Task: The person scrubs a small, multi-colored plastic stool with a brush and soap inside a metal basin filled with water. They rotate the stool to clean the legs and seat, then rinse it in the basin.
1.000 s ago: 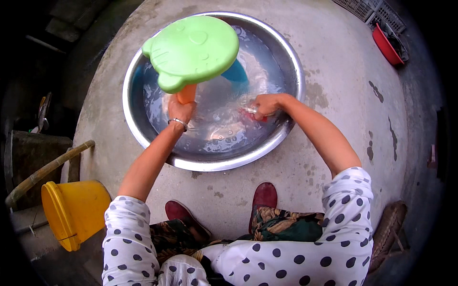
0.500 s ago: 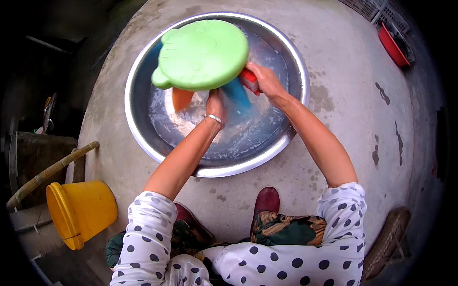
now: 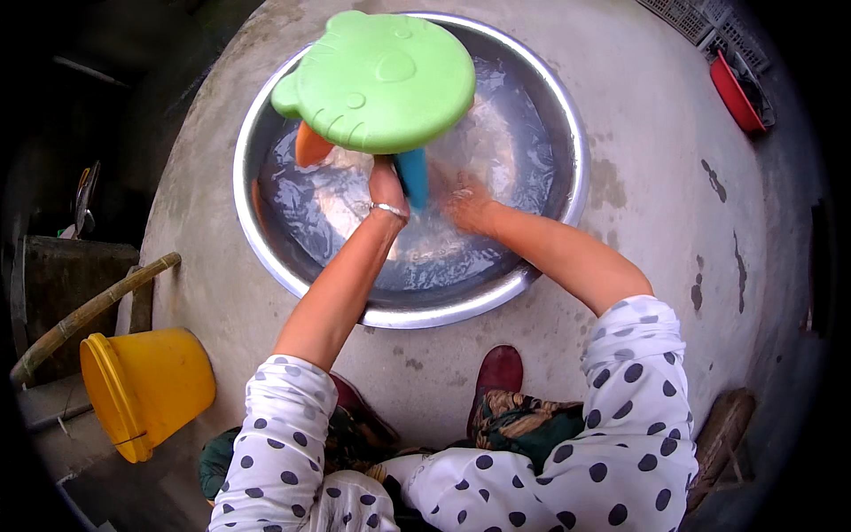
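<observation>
A small stool with a light green animal-face seat [image 3: 390,80] is tilted above the water in a large round metal basin [image 3: 434,316]. Beneath the seat show a blue leg [image 3: 411,177] and an orange leg [image 3: 312,144]. My left hand [image 3: 385,184] grips the stool from below; its fingers are mostly hidden by the seat and the blue leg. To the right of that leg, my right hand [image 3: 465,202] is down at the water, its fingers smeared by motion and splashing. Whether anything is in it does not show.
A yellow bucket [image 3: 168,381] lies tipped at the lower left, beside a bamboo pole [image 3: 97,315]. At the far upper right, a red basin [image 3: 734,96] stands near grey plastic crates [image 3: 709,22]. The concrete floor [image 3: 647,213] has wet patches.
My right hand has dropped from the stool's edge to the water; the red thing it held no longer shows. The stool has turned and shifted slightly away from me, in my left hand.
</observation>
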`<state>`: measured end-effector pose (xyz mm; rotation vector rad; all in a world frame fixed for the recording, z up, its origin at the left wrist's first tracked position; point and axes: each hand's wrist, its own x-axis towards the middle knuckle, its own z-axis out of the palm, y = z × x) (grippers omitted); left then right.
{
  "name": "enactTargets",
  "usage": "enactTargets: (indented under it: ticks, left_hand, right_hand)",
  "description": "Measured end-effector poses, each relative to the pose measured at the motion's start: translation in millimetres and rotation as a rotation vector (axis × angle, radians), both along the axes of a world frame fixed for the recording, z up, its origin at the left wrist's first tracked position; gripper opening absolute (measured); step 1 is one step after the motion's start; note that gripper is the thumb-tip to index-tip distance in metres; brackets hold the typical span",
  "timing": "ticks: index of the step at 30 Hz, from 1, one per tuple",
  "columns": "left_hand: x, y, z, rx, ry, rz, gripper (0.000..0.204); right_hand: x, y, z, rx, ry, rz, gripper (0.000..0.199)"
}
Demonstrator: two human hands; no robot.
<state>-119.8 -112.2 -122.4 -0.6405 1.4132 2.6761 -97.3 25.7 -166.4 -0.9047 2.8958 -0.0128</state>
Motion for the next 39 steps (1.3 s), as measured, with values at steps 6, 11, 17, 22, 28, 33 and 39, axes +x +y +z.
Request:
enactTargets:
  ticks: [6,11,17,22,28,33,39]
  left_hand:
    - [5,-15,-5,-0.106,-0.113,-0.035,0.050]
    - [9,-3,12,0.063,-0.145,-0.069,0.045]
    - [6,-15,2,0.036,-0.104,0.035,0.045]
    - [1,-18,-24,-0.326,0.363,0.067,0.063]
    - [23,-31,17,-0.972,0.530,-0.501,0.078]
    - [11,-45,16,-0.936,0.292,-0.505,0.077]
    - [-2,-93,55,-1.273,0.108,-0.498,0.070]
  right_hand:
    - [-1,-16,102,-1.249,-1.091,-0.643,0.033]
    - [22,-29,87,-1.413,-0.808,-0.546,0.055]
    - [34,-35,4,-0.738,-0.473,-0.231,0.071]
    - [4,-28,30,0.429,-0.152,0.075,0.051]
    - [-1,-1,39,-0.120,-0.274,-0.056,0.048]
    - [-17,32,84,-0.281,-0.969,-0.308,0.030]
    - [-50,100,133,0.426,-0.612,0.218,0.023]
